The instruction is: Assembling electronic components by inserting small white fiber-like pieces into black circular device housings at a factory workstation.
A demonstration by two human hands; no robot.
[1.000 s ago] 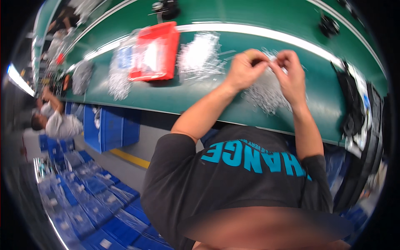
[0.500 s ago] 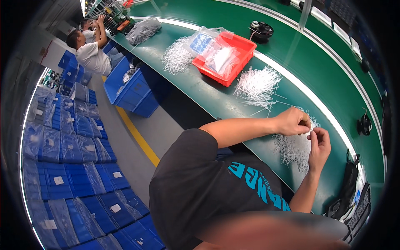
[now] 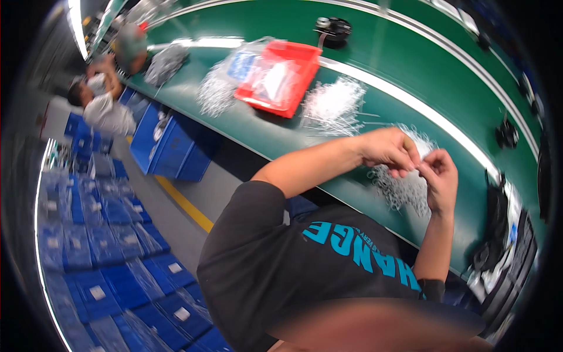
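Note:
Over the workbench, my left hand (image 3: pixel 389 151) and my right hand (image 3: pixel 440 175) meet with thumbs and fingertips pinched together. Whatever lies between the fingertips is too small and blurred to make out. Below and behind them spreads a pile of thin white looped ties (image 3: pixel 399 190), partly covered by my hands. A second heap of thin white ties (image 3: pixel 334 105), mostly straight, lies beyond my left forearm. Farther left stands a red tray (image 3: pixel 301 67) with clear plastic bags (image 3: pixel 275 79) in it and over its edge.
Another heap of white ties (image 3: pixel 216 94) and a grey plastic bag (image 3: pixel 166 63) lie along the green bench (image 3: pixel 404 70). Round black devices (image 3: pixel 333 29) stand at the back. A blue bin (image 3: pixel 182 146) and plastic-covered blue crates (image 3: pixel 99 293) are left on the floor. A co-worker (image 3: pixel 105 108) is beyond.
The whole view has shifted, so the bench things appear farther left. Both hands stay together at the fingertips, with the left hand's fingers a little more extended.

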